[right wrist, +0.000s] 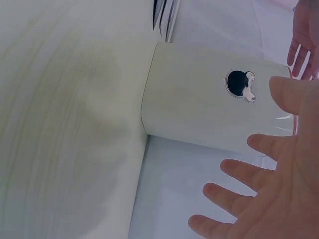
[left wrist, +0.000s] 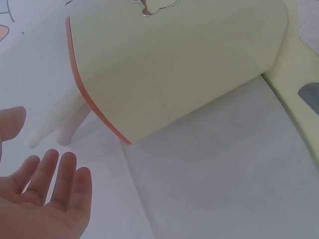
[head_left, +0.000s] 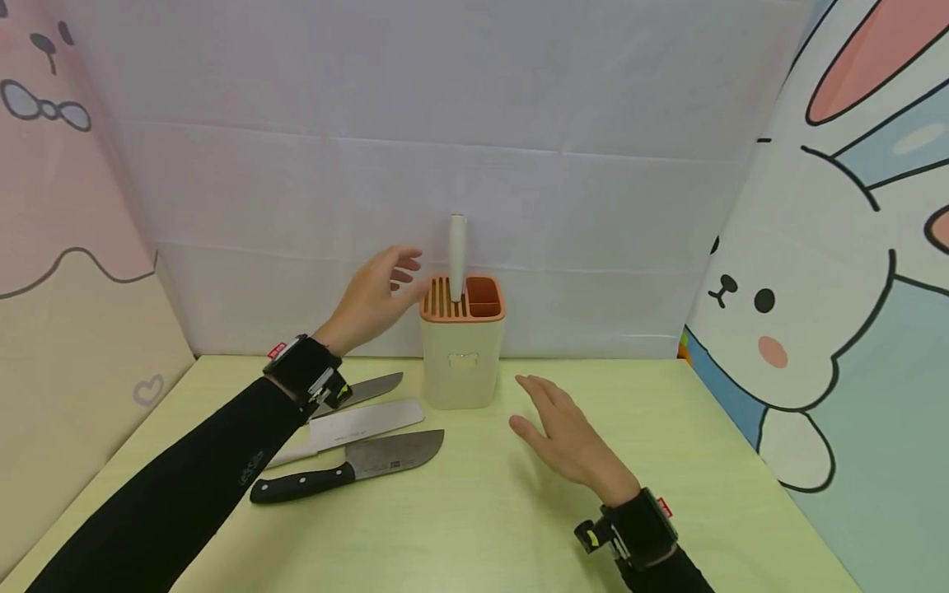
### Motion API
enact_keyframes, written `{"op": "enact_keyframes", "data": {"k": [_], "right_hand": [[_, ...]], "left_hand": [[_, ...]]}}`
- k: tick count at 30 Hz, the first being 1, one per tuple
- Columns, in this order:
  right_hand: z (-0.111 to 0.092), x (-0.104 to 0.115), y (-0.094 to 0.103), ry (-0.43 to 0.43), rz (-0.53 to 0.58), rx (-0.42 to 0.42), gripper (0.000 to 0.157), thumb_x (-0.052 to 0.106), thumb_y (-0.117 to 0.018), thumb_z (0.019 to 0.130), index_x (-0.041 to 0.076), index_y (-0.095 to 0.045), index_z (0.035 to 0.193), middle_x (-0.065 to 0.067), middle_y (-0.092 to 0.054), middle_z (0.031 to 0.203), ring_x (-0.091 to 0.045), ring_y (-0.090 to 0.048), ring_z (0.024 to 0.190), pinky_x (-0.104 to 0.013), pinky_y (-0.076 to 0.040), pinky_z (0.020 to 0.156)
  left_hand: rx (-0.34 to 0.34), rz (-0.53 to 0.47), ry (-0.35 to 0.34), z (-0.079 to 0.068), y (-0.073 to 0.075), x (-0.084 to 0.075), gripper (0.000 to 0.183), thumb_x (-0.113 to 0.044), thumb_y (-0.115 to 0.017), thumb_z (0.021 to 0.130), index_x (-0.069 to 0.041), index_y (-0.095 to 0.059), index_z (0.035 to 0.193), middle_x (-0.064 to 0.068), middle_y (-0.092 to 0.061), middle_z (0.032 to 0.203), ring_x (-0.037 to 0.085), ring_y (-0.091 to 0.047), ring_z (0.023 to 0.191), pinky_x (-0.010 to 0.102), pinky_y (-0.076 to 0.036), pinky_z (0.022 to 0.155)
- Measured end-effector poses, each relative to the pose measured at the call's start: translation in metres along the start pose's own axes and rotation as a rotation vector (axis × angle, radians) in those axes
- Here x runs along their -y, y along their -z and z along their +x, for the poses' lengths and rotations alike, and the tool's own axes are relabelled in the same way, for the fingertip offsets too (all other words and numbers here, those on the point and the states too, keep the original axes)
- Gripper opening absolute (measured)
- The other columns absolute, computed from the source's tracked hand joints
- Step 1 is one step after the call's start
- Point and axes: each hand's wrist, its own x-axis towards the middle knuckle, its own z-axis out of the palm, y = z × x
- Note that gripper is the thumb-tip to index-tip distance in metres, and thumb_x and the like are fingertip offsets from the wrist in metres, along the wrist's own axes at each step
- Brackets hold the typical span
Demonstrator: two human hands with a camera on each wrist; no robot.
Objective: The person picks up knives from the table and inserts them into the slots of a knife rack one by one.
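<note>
A cream knife holder [head_left: 461, 362] with an orange slotted top stands upright at the back of the table. A white handle [head_left: 457, 255] sticks up out of its slots; whatever is below the top is hidden. Just left of that handle, my left hand [head_left: 376, 298] is raised beside the rim, fingers loosely bent and holding nothing. In the left wrist view its fingers [left wrist: 67, 174] are apart from the holder [left wrist: 174, 79]. My right hand [head_left: 567, 432] hovers in front and to the right of the holder, its fingers [right wrist: 246, 174] spread and nothing in them.
Left of the holder lie a black-handled knife [head_left: 393, 455], a white-handled knife [head_left: 366, 422] with a broad blade, and a third knife [head_left: 374, 387] partly covered by my left wrist. A white cloth [head_left: 296, 189] hangs behind the yellow table [head_left: 460, 527]; printed cartoon panels flank it.
</note>
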Motion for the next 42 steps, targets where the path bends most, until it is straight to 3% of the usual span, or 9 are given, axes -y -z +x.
{"op": "enact_keyframes", "data": {"k": [9,20,25,33,42], "right_hand": [[0.0,-0.001,-0.001,0.01,0.023,0.02,0.06,0.047,-0.045,0.1,0.019,-0.027,0.15,-0.009,-0.029,0.15,-0.026,-0.025,0.136,-0.055,-0.03,0.105],[-0.001,0.001,0.0,0.01,0.049,0.041,0.062,0.05,-0.044,0.1,0.019,-0.026,0.15,-0.006,-0.027,0.151,-0.024,-0.023,0.137,-0.055,-0.03,0.105],[-0.001,0.003,0.001,0.01,0.059,0.044,0.061,0.049,-0.044,0.1,0.019,-0.026,0.15,-0.006,-0.026,0.152,-0.023,-0.023,0.137,-0.055,-0.03,0.105],[-0.001,0.005,-0.001,0.007,0.071,0.054,0.061,0.049,-0.046,0.1,0.02,-0.026,0.15,-0.007,-0.027,0.151,-0.023,-0.023,0.137,-0.054,-0.029,0.105],[-0.002,0.008,-0.005,0.006,0.035,0.101,0.061,0.049,-0.044,0.1,0.019,-0.027,0.15,-0.009,-0.027,0.151,-0.024,-0.024,0.136,-0.054,-0.031,0.104]], "left_hand": [[0.062,0.006,0.019,-0.058,0.01,0.011,0.054,-0.038,-0.061,0.095,-0.015,-0.041,0.14,0.007,-0.053,0.126,0.027,-0.051,0.112,0.048,-0.043,0.093],[0.076,0.062,0.098,-0.122,0.019,0.029,0.058,-0.041,-0.065,0.091,-0.024,-0.04,0.14,-0.005,-0.054,0.123,0.016,-0.05,0.112,0.047,-0.042,0.093],[0.087,0.117,0.108,-0.142,0.018,0.032,0.06,-0.042,-0.067,0.09,-0.024,-0.041,0.14,-0.004,-0.053,0.125,0.016,-0.048,0.114,0.046,-0.042,0.094],[0.115,0.231,0.051,-0.169,0.013,0.043,0.061,-0.049,-0.067,0.087,-0.018,-0.048,0.136,0.0,-0.056,0.124,0.019,-0.051,0.108,0.047,-0.046,0.084],[0.238,0.255,0.109,-0.195,0.012,0.055,0.058,-0.055,-0.07,0.081,-0.027,-0.053,0.129,-0.01,-0.056,0.115,0.015,-0.054,0.099,0.04,-0.049,0.077]]}}
